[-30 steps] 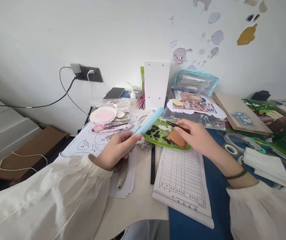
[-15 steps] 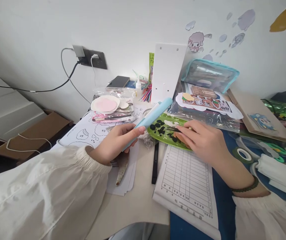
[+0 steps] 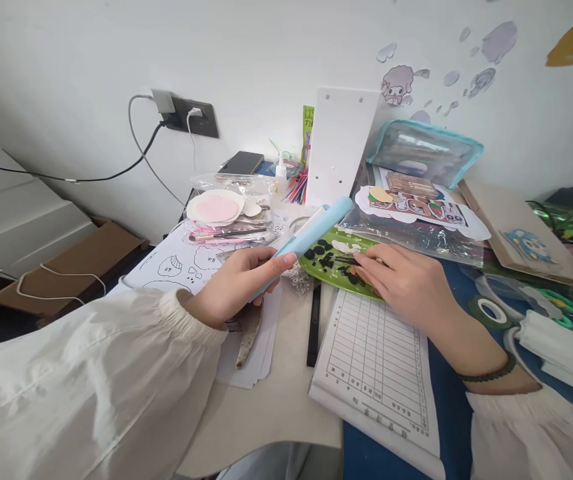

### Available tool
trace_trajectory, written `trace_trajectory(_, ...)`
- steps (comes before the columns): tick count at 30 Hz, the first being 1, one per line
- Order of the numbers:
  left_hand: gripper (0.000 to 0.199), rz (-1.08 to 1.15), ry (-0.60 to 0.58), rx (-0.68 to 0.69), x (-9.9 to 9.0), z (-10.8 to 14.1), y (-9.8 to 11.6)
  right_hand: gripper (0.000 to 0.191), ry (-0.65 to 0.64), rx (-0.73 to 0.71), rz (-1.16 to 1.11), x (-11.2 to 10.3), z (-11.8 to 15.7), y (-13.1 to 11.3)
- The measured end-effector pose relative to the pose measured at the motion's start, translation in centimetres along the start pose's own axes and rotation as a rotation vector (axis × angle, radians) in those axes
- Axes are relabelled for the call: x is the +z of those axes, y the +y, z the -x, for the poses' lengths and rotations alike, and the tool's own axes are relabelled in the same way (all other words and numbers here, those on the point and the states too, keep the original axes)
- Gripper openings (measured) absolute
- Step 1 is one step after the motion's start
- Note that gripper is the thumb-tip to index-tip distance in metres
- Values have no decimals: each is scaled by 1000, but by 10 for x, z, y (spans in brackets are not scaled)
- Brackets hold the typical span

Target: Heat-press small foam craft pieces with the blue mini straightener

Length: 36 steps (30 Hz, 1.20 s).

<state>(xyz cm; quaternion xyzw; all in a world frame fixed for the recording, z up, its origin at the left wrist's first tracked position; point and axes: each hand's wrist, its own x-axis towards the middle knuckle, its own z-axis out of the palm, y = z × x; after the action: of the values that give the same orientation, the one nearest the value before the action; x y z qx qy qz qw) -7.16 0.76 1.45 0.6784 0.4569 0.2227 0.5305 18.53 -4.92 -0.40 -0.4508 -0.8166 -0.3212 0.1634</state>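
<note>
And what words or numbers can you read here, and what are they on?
"LIS": on the green packet, cut off by the white board.
"力": below that, on the same packet.
Printed form: characters too blurred to read.
Drawing sheet: writing too small to read.

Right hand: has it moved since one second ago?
Yes: against the green tray, the right hand has shifted nearer the wearer, now covering more of it.
</note>
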Motion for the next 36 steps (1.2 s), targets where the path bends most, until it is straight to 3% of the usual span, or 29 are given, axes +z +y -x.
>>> trace_trajectory(15, 34, 129, 2, 55, -1, 2, 2, 13, 43, 47, -77, -2, 2, -1)
trace_trajectory(22, 27, 74, 47, -24, -3, -1, -1, 12, 59, 64, -87, -1, 2, -1)
trace_trajectory(27, 21, 70, 19, -20, -3, 0, 0, 10, 19, 0, -16, -1, 0, -3)
trace_trajectory(36, 22, 48, 33, -3, -2, -1, -2, 11, 80, 44, -35, -4, 0, -4)
